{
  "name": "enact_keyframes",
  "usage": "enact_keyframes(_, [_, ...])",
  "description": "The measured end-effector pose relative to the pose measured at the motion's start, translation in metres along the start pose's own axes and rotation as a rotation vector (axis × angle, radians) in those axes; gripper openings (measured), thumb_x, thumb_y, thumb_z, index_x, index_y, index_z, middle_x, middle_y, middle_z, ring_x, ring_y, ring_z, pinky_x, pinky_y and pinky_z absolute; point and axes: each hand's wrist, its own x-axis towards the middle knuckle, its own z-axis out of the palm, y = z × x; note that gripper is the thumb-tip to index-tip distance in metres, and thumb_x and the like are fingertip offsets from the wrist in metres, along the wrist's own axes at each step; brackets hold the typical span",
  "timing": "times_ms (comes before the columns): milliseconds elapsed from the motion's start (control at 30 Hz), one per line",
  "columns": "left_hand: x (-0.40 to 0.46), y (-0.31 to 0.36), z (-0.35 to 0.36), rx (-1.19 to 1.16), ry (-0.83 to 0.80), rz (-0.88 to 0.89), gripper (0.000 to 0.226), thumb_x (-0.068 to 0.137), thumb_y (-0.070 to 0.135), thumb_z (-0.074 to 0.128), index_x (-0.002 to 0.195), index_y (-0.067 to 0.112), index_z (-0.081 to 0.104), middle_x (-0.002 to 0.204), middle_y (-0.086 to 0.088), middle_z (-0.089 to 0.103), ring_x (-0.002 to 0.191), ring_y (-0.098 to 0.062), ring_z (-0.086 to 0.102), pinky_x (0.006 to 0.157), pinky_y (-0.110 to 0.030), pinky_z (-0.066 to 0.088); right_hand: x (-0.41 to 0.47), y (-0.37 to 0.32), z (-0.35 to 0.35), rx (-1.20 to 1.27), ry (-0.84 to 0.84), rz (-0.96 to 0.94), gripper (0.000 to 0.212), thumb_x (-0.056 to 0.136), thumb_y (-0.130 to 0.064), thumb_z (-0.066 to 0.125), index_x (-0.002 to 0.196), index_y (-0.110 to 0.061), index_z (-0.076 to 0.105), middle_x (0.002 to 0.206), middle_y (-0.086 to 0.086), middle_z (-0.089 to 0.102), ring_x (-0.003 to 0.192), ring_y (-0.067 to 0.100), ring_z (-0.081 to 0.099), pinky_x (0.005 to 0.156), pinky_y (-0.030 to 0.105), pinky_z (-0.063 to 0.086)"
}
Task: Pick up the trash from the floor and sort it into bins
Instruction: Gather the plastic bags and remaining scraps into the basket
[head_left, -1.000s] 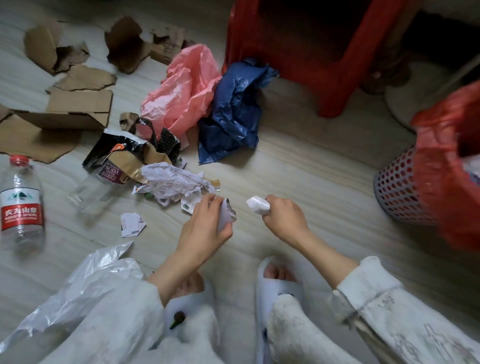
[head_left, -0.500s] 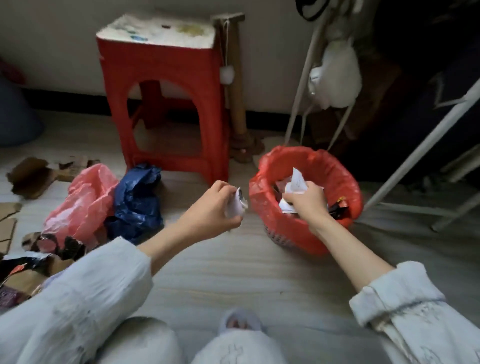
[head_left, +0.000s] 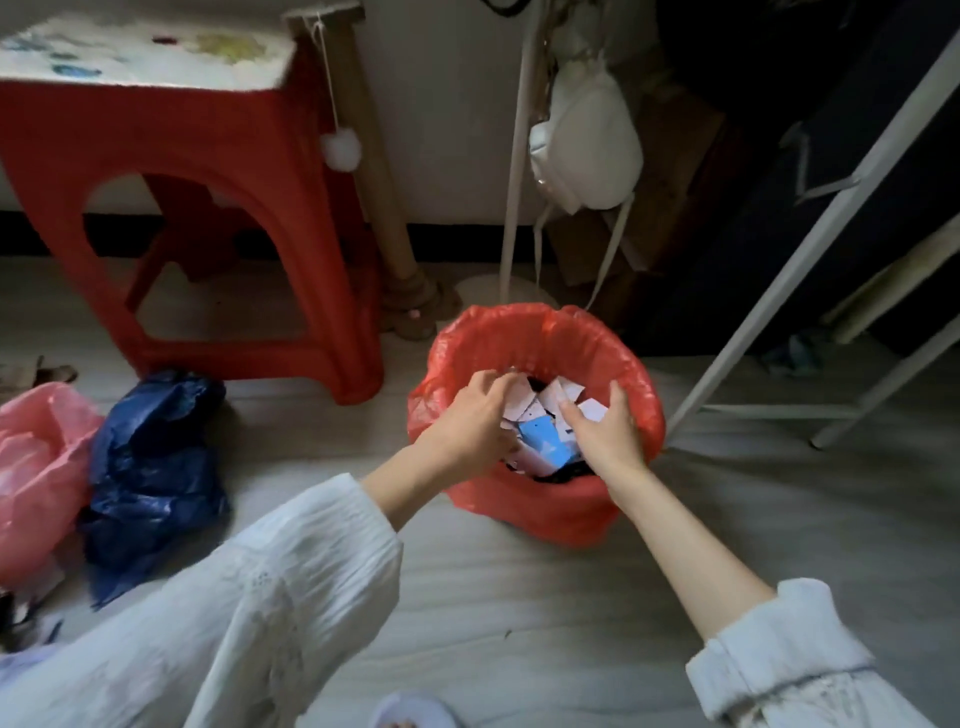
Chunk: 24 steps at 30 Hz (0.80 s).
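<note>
A bin lined with a red plastic bag (head_left: 540, 332) stands on the floor in the middle of the view. Inside lie several white paper scraps (head_left: 545, 402) and a blue card (head_left: 543, 441). Both my hands are over the bin's mouth. My left hand (head_left: 470, 421) has its fingers spread above the scraps with nothing in them. My right hand (head_left: 605, 428) is also spread, palm down, near the bin's right rim, touching or just above a white scrap. A pink plastic bag (head_left: 36, 467) and a dark blue plastic bag (head_left: 150, 467) lie on the floor at the left.
A red plastic stool (head_left: 197, 156) stands left of the bin, with a cardboard post (head_left: 374, 171) beside it. White metal rack legs (head_left: 810, 249) slant at the right. A white bag (head_left: 587, 140) hangs behind the bin. Some cardboard and wrappers show at the far left edge.
Both hands held crumpled paper a second ago, moved to the red bin, and now are spread over it with the paper released inside. The view turned from the floor trash toward the bin.
</note>
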Motion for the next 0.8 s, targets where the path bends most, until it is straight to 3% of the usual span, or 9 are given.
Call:
enact_keyframes(100, [-0.013,-0.015,0.005,0.198,-0.140,0.047,0.053,0.087,0.021,0.059,0.135,0.006,0.042,0.135,-0.017,0.041,0.128,-0.030,0.038,0.105,-0.036,0.032,-0.014,0.003,0.000,-0.177,-0.023,-0.198,0.045,0.093,-0.017,0.052,0.136,-0.006,0.044,0.141,0.012,0.045,0.133,0.025,0.037,0.105,0.021,0.021])
enact_keyframes(200, [-0.027,-0.030,0.006,0.440,-0.181,0.106,0.042,0.089,0.032,0.053,0.128,0.015,0.050,0.128,-0.005,0.048,0.130,-0.022,0.034,0.107,-0.043,0.028,-0.037,0.009,0.013,-0.351,-0.172,-0.342,0.028,0.093,-0.019,0.051,0.116,-0.008,0.062,0.122,0.011,0.059,0.118,0.026,0.051,0.096,0.025,0.030])
enact_keyframes(300, [-0.038,-0.041,0.003,0.607,-0.148,0.189,0.035,0.089,0.033,0.054,0.123,0.021,0.054,0.117,0.000,0.054,0.116,-0.022,0.047,0.110,-0.047,0.021,-0.060,0.023,0.023,-0.656,-0.269,-0.434,0.031,0.094,-0.039,0.045,0.114,-0.023,0.063,0.117,0.001,0.062,0.116,0.020,0.052,0.107,0.035,0.027])
enact_keyframes(367, [-0.047,-0.049,0.002,0.679,-0.116,0.267,0.028,0.085,0.030,0.060,0.111,0.022,0.061,0.102,0.001,0.061,0.096,-0.024,0.058,0.106,-0.052,0.030,-0.072,0.034,0.024,-0.751,-0.268,-0.475,0.034,0.095,-0.045,0.042,0.119,-0.029,0.060,0.119,-0.002,0.062,0.118,0.017,0.049,0.114,0.034,0.015])
enact_keyframes(433, [-0.058,-0.057,0.004,0.759,-0.050,0.347,0.017,0.079,0.027,0.063,0.096,0.024,0.064,0.086,0.005,0.062,0.077,-0.021,0.060,0.092,-0.051,0.045,-0.080,0.041,0.023,-0.781,-0.288,-0.544,0.035,0.096,-0.042,0.041,0.126,-0.030,0.054,0.121,-0.002,0.061,0.120,0.017,0.047,0.115,0.030,0.006])
enact_keyframes(500, [-0.070,-0.057,0.005,0.797,-0.013,0.381,0.008,0.078,0.027,0.062,0.086,0.023,0.060,0.075,0.007,0.058,0.068,-0.018,0.057,0.077,-0.040,0.050,-0.082,0.042,0.023,-0.775,-0.307,-0.604,0.036,0.097,-0.038,0.041,0.130,-0.029,0.051,0.123,-0.001,0.060,0.121,0.018,0.046,0.115,0.029,0.002])
enact_keyframes(667, [-0.095,-0.060,-0.010,0.837,-0.016,0.356,0.024,0.066,0.033,0.078,0.073,0.021,0.058,0.063,0.006,0.054,0.057,-0.016,0.056,0.051,-0.027,0.042,-0.089,0.032,0.039,-0.673,-0.309,-0.665,0.034,0.096,-0.030,0.047,0.128,-0.023,0.056,0.118,0.003,0.061,0.124,0.020,0.044,0.115,0.027,-0.005])
enact_keyframes(800, [-0.123,-0.074,-0.035,0.896,-0.047,0.265,0.029,0.053,0.026,0.083,0.064,0.020,0.057,0.056,0.006,0.052,0.049,-0.014,0.055,0.044,-0.023,0.033,-0.107,0.016,0.075,-0.665,-0.341,-0.710,0.035,0.097,-0.027,0.045,0.130,-0.024,0.054,0.131,0.001,0.055,0.137,0.016,0.030,0.116,0.031,-0.006])
